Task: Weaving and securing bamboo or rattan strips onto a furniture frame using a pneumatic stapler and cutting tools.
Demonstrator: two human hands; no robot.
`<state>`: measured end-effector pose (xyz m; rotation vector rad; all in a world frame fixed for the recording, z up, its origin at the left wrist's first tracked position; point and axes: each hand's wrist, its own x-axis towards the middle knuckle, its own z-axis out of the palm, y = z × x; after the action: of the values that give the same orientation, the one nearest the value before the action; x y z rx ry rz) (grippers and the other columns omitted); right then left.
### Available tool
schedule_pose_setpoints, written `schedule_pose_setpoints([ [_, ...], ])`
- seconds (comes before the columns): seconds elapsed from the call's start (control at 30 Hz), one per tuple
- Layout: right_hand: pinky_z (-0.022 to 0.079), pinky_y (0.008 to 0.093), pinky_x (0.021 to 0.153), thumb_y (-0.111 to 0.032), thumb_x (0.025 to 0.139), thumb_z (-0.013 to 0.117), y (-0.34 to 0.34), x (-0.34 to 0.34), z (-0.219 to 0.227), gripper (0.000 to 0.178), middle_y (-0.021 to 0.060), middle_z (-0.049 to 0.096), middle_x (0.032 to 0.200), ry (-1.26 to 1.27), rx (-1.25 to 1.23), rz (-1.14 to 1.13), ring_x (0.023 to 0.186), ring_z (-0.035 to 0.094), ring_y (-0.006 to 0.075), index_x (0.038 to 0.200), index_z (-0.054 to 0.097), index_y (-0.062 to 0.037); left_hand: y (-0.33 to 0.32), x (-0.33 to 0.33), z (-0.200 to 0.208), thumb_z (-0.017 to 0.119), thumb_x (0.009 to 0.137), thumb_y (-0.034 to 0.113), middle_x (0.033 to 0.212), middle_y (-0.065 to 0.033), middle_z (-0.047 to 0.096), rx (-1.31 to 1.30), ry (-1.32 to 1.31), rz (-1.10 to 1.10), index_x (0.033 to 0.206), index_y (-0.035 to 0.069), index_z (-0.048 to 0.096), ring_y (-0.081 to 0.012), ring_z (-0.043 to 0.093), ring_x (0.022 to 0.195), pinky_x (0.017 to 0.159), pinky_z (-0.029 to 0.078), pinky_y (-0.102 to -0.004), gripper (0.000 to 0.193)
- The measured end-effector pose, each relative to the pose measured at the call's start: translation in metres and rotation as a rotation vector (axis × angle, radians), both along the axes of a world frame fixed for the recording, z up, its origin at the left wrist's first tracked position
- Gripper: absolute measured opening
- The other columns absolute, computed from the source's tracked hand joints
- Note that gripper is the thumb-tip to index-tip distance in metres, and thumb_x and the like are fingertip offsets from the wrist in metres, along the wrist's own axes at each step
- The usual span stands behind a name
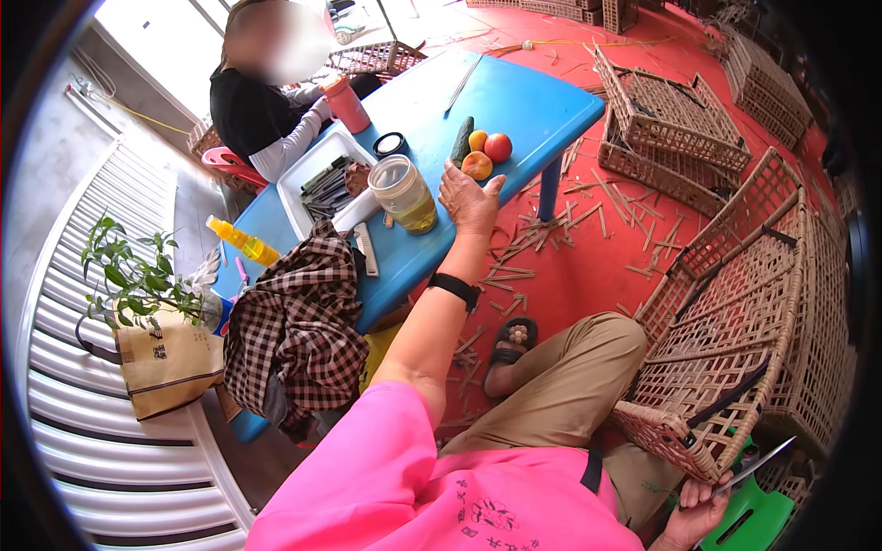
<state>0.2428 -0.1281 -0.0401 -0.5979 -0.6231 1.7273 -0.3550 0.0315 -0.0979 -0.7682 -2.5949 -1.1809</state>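
The left hand (pixel 471 204), thumb spread wide from its fingers, is at an orange fruit (pixel 477 166) on the blue bench (pixel 542 87); whether they touch is unclear. A red fruit (pixel 498 148) and cucumber (pixel 462 142) lie beyond. The right hand (pixel 695 516) holds a knife (pixel 764 463) beside a woven basket (pixel 717 321), near a green stool (pixel 770 511).

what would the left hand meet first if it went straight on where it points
Most likely the nearest orange fruit, just beyond the left hand, with the dark green cucumber close by; depth is hard to judge.
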Motion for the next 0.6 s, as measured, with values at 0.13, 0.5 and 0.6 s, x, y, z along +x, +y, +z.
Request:
schedule_pose_setpoints([
  [0.13,0.047,0.0343,0.062,-0.02,0.097,0.062,0.005,-0.002,0.004,0.027,0.006,0.065,0.081,0.039,0.022,0.042,0.065,0.058,0.0207,0.119,0.068,-0.0053,0.012,-0.009,-0.003,0.091,0.071,0.042,0.138,-0.0222,0.055,0.007,0.013,0.029,0.153,-0.004,0.029,-0.04,0.05,0.13,0.112,0.034,-0.0508,0.112],
  [0.5,0.045,0.0319,0.056,-0.02,0.096,0.064,0.01,-0.001,0.006,0.029,0.0049,0.063,0.076,0.02,-0.005,0.059,0.06,0.056,0.0187,0.121,0.069,-0.0065,0.018,-0.013,-0.01,0.088,0.074,0.038,0.133,-0.0198,0.056,-0.001,0.103,0.067,0.151,-0.003,0.033,-0.0375,0.052,0.126,0.109,0.036,-0.0498,0.103],
  [0.6,0.045,0.0317,0.056,-0.02,0.094,0.068,0.009,0.0,0.005,0.03,0.0043,0.063,0.075,0.004,-0.012,0.041,0.059,0.055,0.0182,0.121,0.069,-0.0075,0.018,-0.013,-0.011,0.086,0.076,0.037,0.133,-0.02,0.057,0.023,0.107,0.071,0.15,-0.002,0.034,-0.0378,0.053,0.126,0.109,0.036,-0.0496,0.098],
])
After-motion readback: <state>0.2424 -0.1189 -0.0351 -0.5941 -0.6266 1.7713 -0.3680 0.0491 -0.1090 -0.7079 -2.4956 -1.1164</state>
